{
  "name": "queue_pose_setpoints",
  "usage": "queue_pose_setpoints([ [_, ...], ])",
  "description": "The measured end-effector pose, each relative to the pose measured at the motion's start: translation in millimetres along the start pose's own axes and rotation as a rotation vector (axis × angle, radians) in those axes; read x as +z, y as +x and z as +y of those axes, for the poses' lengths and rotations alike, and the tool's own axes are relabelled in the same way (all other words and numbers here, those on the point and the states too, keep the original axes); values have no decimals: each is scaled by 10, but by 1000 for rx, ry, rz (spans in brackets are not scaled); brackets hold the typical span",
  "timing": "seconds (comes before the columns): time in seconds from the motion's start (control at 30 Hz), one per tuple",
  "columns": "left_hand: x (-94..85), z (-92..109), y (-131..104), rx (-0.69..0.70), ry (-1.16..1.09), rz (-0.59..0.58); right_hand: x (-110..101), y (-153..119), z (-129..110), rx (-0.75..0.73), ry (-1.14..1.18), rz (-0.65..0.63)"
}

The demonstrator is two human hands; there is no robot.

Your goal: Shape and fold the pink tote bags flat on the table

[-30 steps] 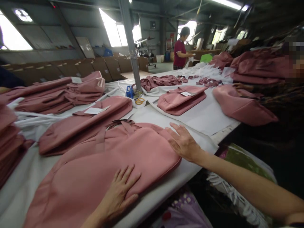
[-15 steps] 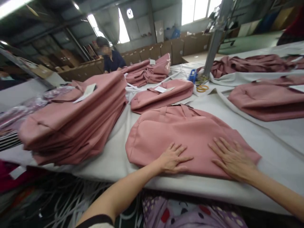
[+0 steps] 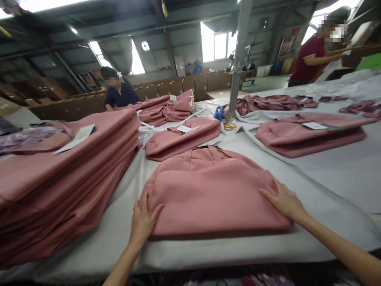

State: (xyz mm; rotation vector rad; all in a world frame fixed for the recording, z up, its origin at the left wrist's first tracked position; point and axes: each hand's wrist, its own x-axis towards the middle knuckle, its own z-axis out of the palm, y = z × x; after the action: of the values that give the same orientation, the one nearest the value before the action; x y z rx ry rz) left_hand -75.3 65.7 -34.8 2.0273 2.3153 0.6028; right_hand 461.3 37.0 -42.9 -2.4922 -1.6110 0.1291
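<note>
A pink duffel bag (image 3: 205, 194) lies flat in front of me, its straps on the far side. At its left end is my left hand (image 3: 144, 220), open, fingers spread against the edge and thumb over the near face. My right hand (image 3: 284, 200) rests open on the right end, thumb stretched across the fabric and the other fingers along the outer edge. Just behind lies another pink bag (image 3: 184, 137) with a white tag (image 3: 183, 128). To the left rises a tall stack of pink bags (image 3: 74, 171), a pale tag (image 3: 77, 137) on top.
A metal post (image 3: 238, 59) stands beyond, with yellow-handled scissors (image 3: 229, 126) and a blue object (image 3: 218, 113) near its base. Another tagged pink bag (image 3: 309, 137) lies right. Pink straps (image 3: 274, 103) are heaped behind. Two co-workers, one in navy (image 3: 122, 95), one in maroon (image 3: 309, 59), stand farther off.
My hands have moved apart, from flat on the bag's face to its two ends. The view has shifted right and up, bringing the maroon-shirted co-worker into view.
</note>
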Motion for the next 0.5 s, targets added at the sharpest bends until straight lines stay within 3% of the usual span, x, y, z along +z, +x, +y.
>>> queue_pose_setpoints([
  [0.1,60,75,-12,0,55,47,-126,113,-16,12,8,-113],
  [0.2,48,137,28,-5,-64,62,-216,153,-89,22,-30,-129],
  [0.37,-60,106,81,-139,-175,-33,-323,95,-152,9,-19,-107],
  [0.43,-95,30,-41,-94,-117,-92,-375,35,-44,-16,12,-105],
  [0.5,-108,-71,-289,85,0,-161,-421,-51,145,-40,54,-111],
])
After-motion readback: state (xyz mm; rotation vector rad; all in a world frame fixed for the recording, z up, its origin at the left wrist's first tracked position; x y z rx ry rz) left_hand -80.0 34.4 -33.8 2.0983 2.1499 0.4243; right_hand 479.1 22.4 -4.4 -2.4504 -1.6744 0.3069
